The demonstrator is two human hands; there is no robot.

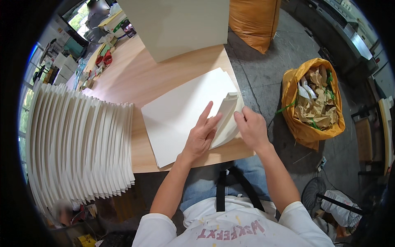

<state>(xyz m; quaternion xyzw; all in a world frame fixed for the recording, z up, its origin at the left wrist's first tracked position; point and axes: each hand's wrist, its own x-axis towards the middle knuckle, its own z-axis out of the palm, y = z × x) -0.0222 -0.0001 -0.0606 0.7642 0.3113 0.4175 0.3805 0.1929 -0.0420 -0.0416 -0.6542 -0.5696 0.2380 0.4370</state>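
Observation:
Large white paper sheets [181, 111] lie flat on the table in front of me, a little askew to one another. At their right side a strip of the top paper [227, 114] is raised and folded over, with a curved edge toward me. My left hand [201, 133] rests at this fold, fingers spread and holding nothing. The thumb and fingers of my right hand [252, 126] pinch the outer edge of the raised paper. How many layers are pinched is hidden.
A long stack of folded white paper pieces [82, 144] fills the left side. A big pale board [181, 24] stands at the table's far edge. Tape rolls [106, 58] lie far left. An orange sack of crumpled paper [290, 119] and a fan [314, 191] stand on the right.

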